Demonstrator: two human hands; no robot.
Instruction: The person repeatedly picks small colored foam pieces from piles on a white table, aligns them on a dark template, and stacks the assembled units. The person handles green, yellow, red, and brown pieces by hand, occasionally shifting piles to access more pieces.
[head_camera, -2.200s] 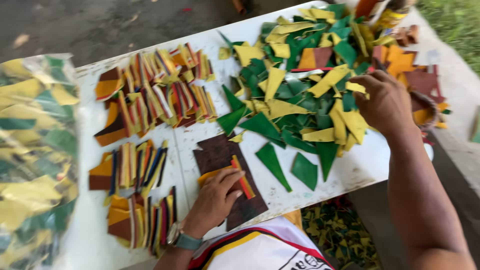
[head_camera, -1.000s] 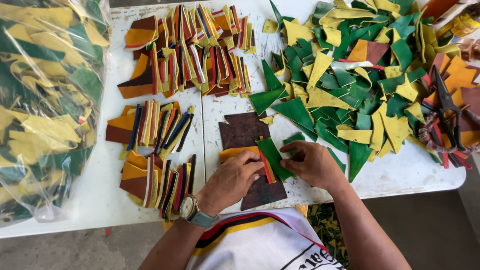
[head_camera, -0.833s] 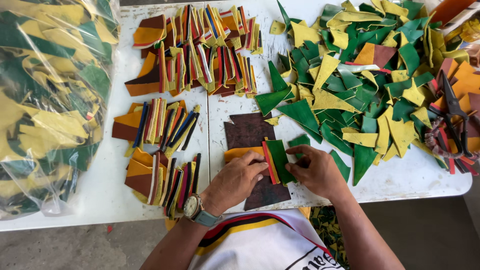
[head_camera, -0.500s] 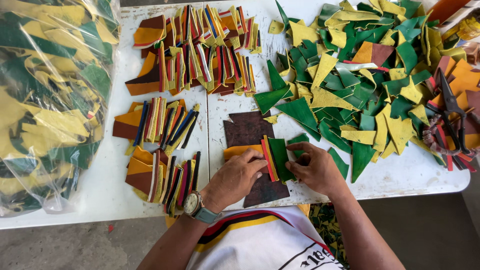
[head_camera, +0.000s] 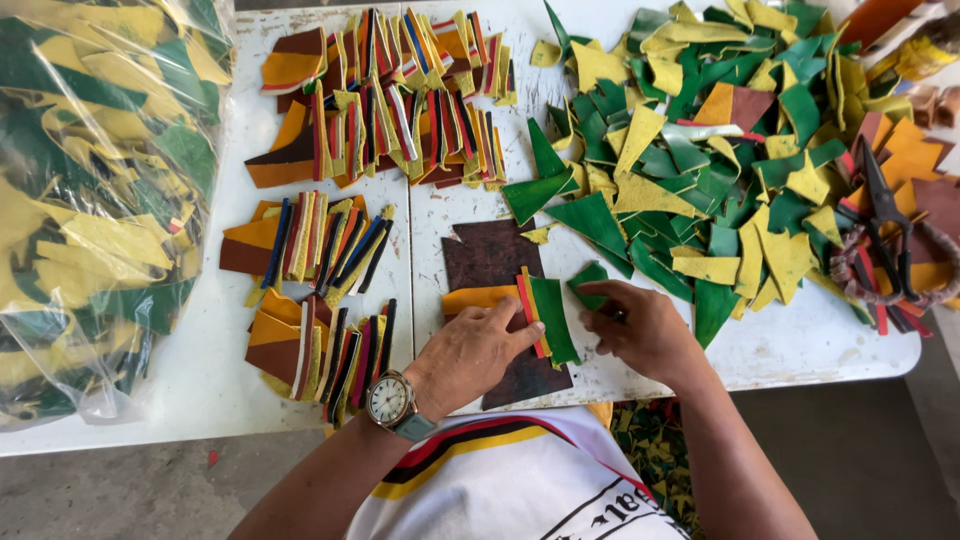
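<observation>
— Where are the hands?

— The left hand (head_camera: 478, 352), fingers flat and spread, presses a small stack of orange, red and green strips (head_camera: 520, 310) onto a dark brown sheet (head_camera: 490, 255) at the near edge of the white table (head_camera: 200, 370). The right hand (head_camera: 640, 328) pinches a green scrap (head_camera: 588, 283) just beside that stack.

— What crowds them?

— A loose heap of green and yellow offcuts (head_camera: 700, 170) lies to the right, with black scissors (head_camera: 885, 215) at its far edge. Sorted bundles (head_camera: 315, 290) sit left, and a clear bag of scraps (head_camera: 95, 200) beyond them.
</observation>
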